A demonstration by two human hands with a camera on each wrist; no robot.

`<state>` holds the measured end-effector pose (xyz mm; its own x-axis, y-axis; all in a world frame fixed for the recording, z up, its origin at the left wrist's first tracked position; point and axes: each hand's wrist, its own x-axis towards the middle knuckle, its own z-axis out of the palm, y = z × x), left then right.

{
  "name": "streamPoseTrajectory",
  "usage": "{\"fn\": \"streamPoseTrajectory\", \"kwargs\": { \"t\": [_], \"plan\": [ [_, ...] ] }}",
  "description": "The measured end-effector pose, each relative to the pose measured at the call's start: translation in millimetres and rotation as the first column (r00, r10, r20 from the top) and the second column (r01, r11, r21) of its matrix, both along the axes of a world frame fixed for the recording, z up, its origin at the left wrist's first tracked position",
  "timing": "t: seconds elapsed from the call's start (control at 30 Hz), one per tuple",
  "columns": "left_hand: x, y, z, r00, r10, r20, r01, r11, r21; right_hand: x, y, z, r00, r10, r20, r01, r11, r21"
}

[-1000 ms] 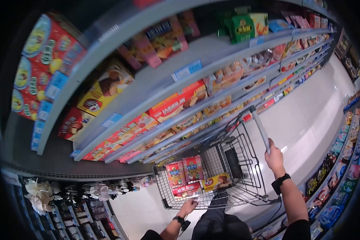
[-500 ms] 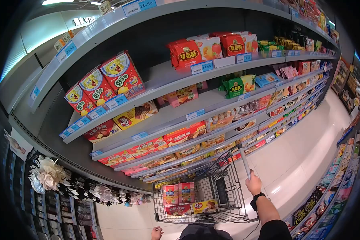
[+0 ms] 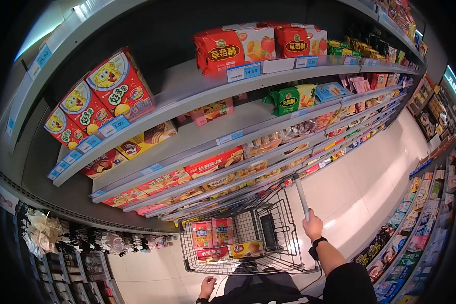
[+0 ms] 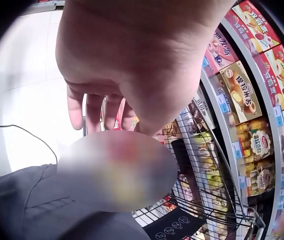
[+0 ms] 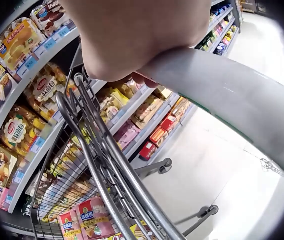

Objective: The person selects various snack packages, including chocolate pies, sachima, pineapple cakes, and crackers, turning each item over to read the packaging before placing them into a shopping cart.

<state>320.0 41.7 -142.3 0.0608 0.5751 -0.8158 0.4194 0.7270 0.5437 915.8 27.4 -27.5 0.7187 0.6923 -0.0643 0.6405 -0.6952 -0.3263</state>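
Note:
My right hand (image 3: 313, 226) grips the grey handle (image 3: 301, 195) of a wire shopping cart (image 3: 267, 229). In the right wrist view the handle (image 5: 232, 95) runs out from under that hand. My left hand (image 3: 206, 287) hangs beside the near side of the cart, fingers loosely bent and holding nothing. Its fingers (image 4: 94, 111) point downward in the left wrist view, where a blurred oval hides part of the scene. Inside the cart two pink packets (image 3: 222, 232) stand side by side, with a red box (image 3: 212, 254) and a yellow box (image 3: 247, 249) nearer to me.
Long shelves of boxed and bagged snacks run along the far side, with SpongeBob boxes (image 3: 111, 83), red strawberry packs (image 3: 220, 50) and a green pack (image 3: 289, 100). Hair accessories (image 3: 43, 233) hang at the left. Another stocked shelf (image 3: 405, 238) lines the right of the pale floor.
My left hand has moved from the cart's near rim to a lower place away from it. The head view has tilted up toward the shelves. My right hand stays on the handle.

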Motion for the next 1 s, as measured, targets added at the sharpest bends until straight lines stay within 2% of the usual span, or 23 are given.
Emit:
{"fn": "streamPoseTrajectory", "kwargs": {
  "t": [0.13, 0.2, 0.33, 0.37, 0.4, 0.6, 0.73, 0.8, 0.87, 0.9, 0.97, 1.0],
  "plan": [
    [14.4, 8.3, 13.4, 0.999, 0.035, -0.005, -0.035, 0.999, -0.008, 23.2, -10.8, -1.8, 1.000, 0.008, 0.024, -0.008, 1.000, -0.011],
    [15.2, 8.3, 17.2, 0.999, 0.050, -0.011, -0.051, 0.999, -0.003, 34.1, -15.3, 6.0, 0.999, -0.037, -0.030, 0.037, 0.999, 0.001],
    [20.6, -0.5, 28.8, 0.995, 0.089, -0.044, -0.088, 0.996, 0.020, 67.1, -31.7, 1.0, 1.000, 0.009, 0.014, -0.010, 0.999, 0.043],
    [25.4, -5.3, 31.1, 0.989, 0.140, -0.050, -0.140, 0.990, 0.018, 75.4, -35.7, 0.2, 1.000, 0.014, 0.024, -0.016, 0.998, 0.058],
    [30.8, -9.0, 34.0, 0.980, 0.192, -0.052, -0.191, 0.981, 0.018, 83.1, -40.6, 0.1, 1.000, 0.013, 0.016, -0.014, 0.998, 0.067],
    [93.3, -51.4, 50.3, 0.967, 0.248, -0.057, -0.245, 0.968, 0.056, 145.3, -60.4, 2.7, 0.999, 0.052, 0.009, -0.053, 0.999, 0.015],
    [150.6, -96.0, 56.1, 0.982, 0.183, -0.039, -0.180, 0.982, 0.053, 193.8, -69.0, 6.3, 0.998, 0.066, -0.013, -0.066, 0.997, 0.040],
    [177.1, -117.8, 56.3, 0.997, 0.062, -0.041, -0.059, 0.996, 0.072, 216.9, -71.9, 11.2, 0.998, 0.066, -0.024, -0.065, 0.996, 0.056],
    [203.3, -138.2, 60.1, 0.997, 0.049, -0.062, -0.045, 0.996, 0.078, 238.7, -80.8, 16.8, 0.996, 0.080, -0.039, -0.073, 0.984, 0.160],
    [217.2, -144.3, 66.5, 0.997, 0.011, -0.072, -0.003, 0.995, 0.099, 245.4, -87.7, 16.3, 0.996, 0.078, -0.046, -0.070, 0.984, 0.162],
    [240.9, -155.9, 76.8, 0.996, -0.053, -0.066, 0.062, 0.988, 0.145, 265.7, -94.9, 17.9, 0.998, 0.011, -0.063, 0.017, 0.903, 0.428],
    [249.1, -158.7, 77.7, 0.997, -0.050, -0.057, 0.058, 0.987, 0.152, 275.2, -102.4, 18.9, 0.998, 0.013, -0.054, 0.011, 0.901, 0.435]
  ]
}}
